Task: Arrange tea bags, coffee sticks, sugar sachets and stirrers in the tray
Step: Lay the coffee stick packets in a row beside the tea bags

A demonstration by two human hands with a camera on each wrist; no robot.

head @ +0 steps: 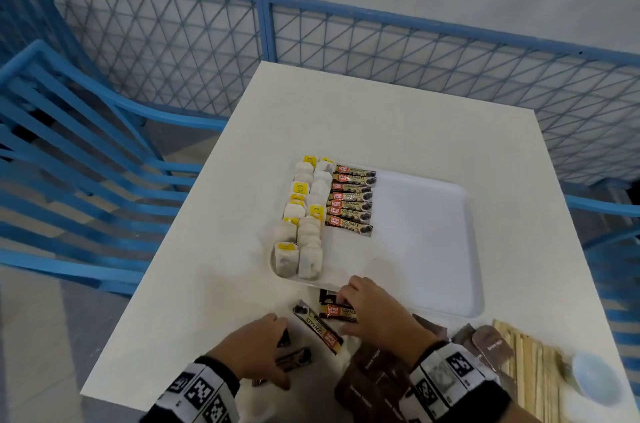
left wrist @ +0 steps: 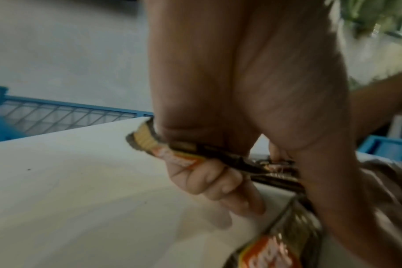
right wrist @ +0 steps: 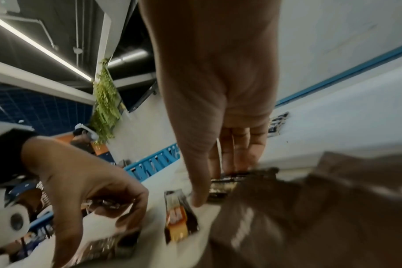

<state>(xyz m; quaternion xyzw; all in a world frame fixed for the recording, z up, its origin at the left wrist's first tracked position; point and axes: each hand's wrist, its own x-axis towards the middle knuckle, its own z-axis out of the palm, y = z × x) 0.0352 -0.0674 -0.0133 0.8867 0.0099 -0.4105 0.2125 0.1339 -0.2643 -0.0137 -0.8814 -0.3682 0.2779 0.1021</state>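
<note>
The white tray (head: 426, 232) holds two columns of tea bags (head: 306, 214) at its left and a column of coffee sticks (head: 351, 201) beside them. Just in front of the tray's near edge, my right hand (head: 346, 316) pinches a coffee stick (head: 333, 311) lying on the table; the right wrist view shows the fingers (right wrist: 238, 145) on that stick (right wrist: 227, 182). My left hand (head: 280, 348) grips a small bundle of coffee sticks (head: 294, 357), fingers (left wrist: 209, 181) curled round them (left wrist: 184, 156). One loose coffee stick (head: 317, 327) lies between the hands.
Brown sugar sachets (head: 377, 374) are piled at the near right, with wooden stirrers (head: 530, 370) and a small white bowl (head: 595, 382) beyond them. The tray's right half is bare. Blue chairs (head: 69, 180) and a mesh fence (head: 381, 52) surround the white table (head: 381, 117).
</note>
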